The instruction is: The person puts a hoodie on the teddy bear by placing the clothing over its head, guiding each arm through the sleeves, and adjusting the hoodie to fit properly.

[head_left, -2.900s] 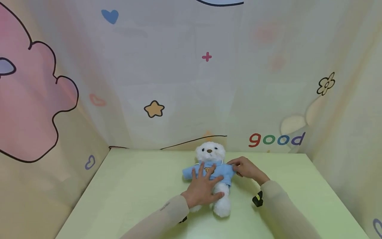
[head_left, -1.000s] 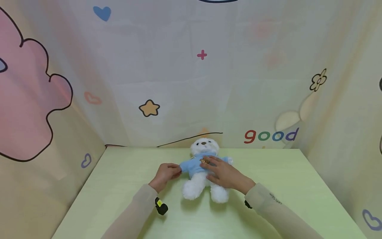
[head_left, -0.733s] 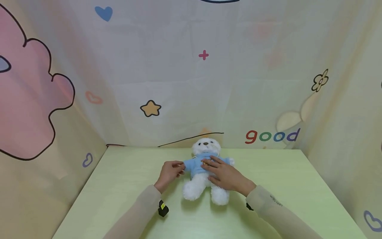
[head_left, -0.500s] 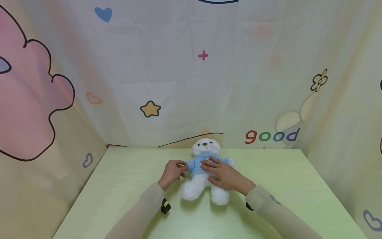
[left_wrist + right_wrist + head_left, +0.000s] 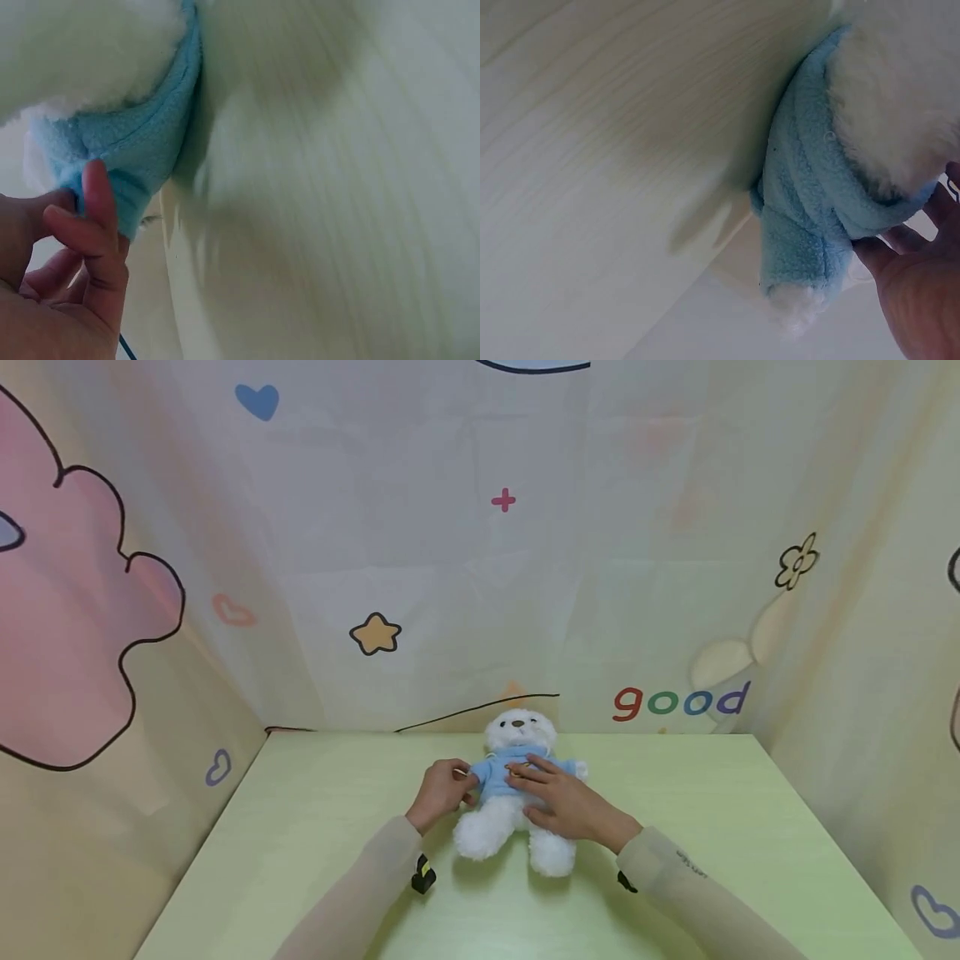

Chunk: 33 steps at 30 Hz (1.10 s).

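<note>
A white plush teddy bear [image 5: 552,852] lies on its back on the table, wearing a light blue sweater [image 5: 517,752] with a small brown print. My left hand [image 5: 441,793] pinches the sleeve [image 5: 127,196] on the left between thumb and fingers; no paw shows at that cuff. My right hand [image 5: 573,802] rests on the bear's chest and belly with its fingers spread and fairly straight. From the other sleeve [image 5: 799,251] a white paw [image 5: 795,304] sticks out, also seen beyond my right hand in the head view.
The pale green table [image 5: 315,860] extends on both sides of the bear. Behind it stands a fabric backdrop [image 5: 420,543] with printed star, heart and coloured lettering. Black wrist devices [image 5: 423,875] hang under both sleeves.
Earlier my left hand lay on the chest while my right held the other sleeve; the roles have swapped. Since then my left hand has moved right toward the body, and the sleeve looks shorter.
</note>
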### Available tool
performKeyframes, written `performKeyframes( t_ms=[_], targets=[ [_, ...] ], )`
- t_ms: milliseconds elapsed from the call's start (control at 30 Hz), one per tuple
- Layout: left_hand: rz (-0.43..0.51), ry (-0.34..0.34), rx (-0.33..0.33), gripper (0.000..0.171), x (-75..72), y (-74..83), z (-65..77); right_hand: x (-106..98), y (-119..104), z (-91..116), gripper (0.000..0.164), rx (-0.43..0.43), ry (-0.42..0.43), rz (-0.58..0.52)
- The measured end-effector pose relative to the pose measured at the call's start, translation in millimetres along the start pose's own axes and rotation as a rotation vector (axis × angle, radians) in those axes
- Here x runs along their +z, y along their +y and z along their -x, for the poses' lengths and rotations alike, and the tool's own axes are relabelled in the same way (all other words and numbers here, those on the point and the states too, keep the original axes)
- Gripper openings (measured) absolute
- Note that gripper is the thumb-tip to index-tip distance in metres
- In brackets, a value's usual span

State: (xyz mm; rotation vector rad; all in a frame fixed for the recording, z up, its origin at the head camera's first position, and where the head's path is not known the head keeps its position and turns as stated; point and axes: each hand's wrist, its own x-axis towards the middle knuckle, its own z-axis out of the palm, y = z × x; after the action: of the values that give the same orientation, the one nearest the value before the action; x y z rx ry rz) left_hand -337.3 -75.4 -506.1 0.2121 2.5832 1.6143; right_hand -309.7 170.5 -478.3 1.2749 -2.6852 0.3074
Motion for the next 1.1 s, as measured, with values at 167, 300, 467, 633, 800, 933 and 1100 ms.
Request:
performKeyframes(
  t_ms=[167,300,467,633,800,933,1100],
  targets=[
    [-0.078,-0.014,0.076,0.015,1.8,-2.9,1.0,1.8,0.8,1.1,0.051,-0.002,0.004,-0.014],
    [-0.138,-0.020,0.128,0.020,-0.9,-7.6,0.7,3.0,1.2,2.7,0.051,0.005,0.015,-0.024],
    [-0.185,0.004,0.183,0.033,-5.2,-8.9,-0.8,5.3,0.9,3.0,0.050,0.016,0.008,-0.046],
    [-0.091,-0.085,0.114,0.030,-10.7,-7.1,-0.3,5.6,1.4,3.1,0.051,0.022,0.017,-0.028],
    [-0.061,-0.127,0.057,0.030,-13.2,-3.1,-0.6,6.6,2.6,3.3,0.050,0.031,0.034,-0.010],
    [-0.148,-0.093,0.107,0.021,-9.5,-2.5,-0.2,8.4,1.9,1.5,0.049,0.019,0.030,-0.010],
    [-0.309,-0.008,0.207,0.032,-6.4,-4.4,-2.5,11.0,-1.2,0.5,0.049,0.009,0.033,-0.017]
  ],
)
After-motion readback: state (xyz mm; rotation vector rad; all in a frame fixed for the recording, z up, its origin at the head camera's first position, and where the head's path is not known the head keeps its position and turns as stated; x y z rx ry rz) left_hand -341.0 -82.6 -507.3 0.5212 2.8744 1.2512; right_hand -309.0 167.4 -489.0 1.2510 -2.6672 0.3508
